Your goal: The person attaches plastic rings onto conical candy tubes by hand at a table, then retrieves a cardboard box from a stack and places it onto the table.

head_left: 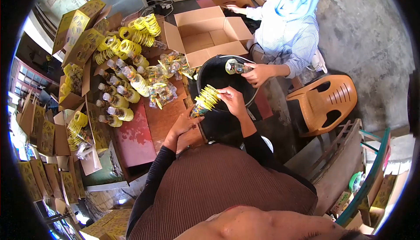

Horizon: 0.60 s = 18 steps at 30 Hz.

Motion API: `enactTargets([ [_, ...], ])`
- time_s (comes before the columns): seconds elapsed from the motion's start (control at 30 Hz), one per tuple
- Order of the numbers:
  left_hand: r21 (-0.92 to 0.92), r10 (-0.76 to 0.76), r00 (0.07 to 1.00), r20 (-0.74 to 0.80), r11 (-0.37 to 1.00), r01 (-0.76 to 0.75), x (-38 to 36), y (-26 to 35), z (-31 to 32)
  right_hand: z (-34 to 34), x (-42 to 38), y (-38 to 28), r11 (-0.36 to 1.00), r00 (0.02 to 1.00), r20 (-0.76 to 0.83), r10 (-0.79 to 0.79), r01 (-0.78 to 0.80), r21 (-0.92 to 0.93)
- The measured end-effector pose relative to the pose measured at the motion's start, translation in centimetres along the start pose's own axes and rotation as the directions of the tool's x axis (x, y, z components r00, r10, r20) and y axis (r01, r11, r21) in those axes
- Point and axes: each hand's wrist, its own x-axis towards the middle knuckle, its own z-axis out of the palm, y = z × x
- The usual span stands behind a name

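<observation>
My left hand [183,124] is closed round the lower, multicoloured end of a bundle of yellow plastic rings [208,98]. At the bundle's upper right side, my right hand [234,101] pinches its edge with thumb and fingers. The bundle is tilted over the near left rim of a black bucket [204,67]. A co-worker's hand [259,74] holds a clear plastic bottle with a printed label [238,68] over the same bucket.
Several filled bottles [128,93] stand left on the table [164,124], near crumpled labelled plastic pieces [162,93] and piled yellow rings [130,47]. An open cardboard box [205,36] stands behind the bucket. An orange chair [326,104] is at right.
</observation>
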Motion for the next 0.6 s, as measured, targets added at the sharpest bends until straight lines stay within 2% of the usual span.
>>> enactTargets([
  [0.23, 0.018, -0.011, 1.000, -0.017, 1.000, 0.012, -0.2, 0.1, 0.2, 0.3, -0.5, -1.9, 0.974, 0.998, -0.010, -0.057, 0.053, -0.220],
  [0.4, 0.066, 0.039, 0.999, -0.026, 0.997, -0.038, 0.3, -1.1, 0.3, 0.8, -0.6, -1.0, 0.974, 0.997, -0.055, -0.057, 0.043, -0.224],
  [0.47, 0.008, 0.028, 0.998, -0.049, 1.000, -0.027, 0.3, -1.5, 0.4, 0.8, -0.5, -1.0, 0.971, 0.997, -0.055, -0.059, 0.044, -0.236],
  [0.6, 0.026, 0.032, 0.998, -0.049, 0.999, -0.030, 0.1, -1.0, 0.5, 0.2, 0.0, -0.5, 0.992, 0.998, -0.018, -0.052, 0.050, -0.115],
])
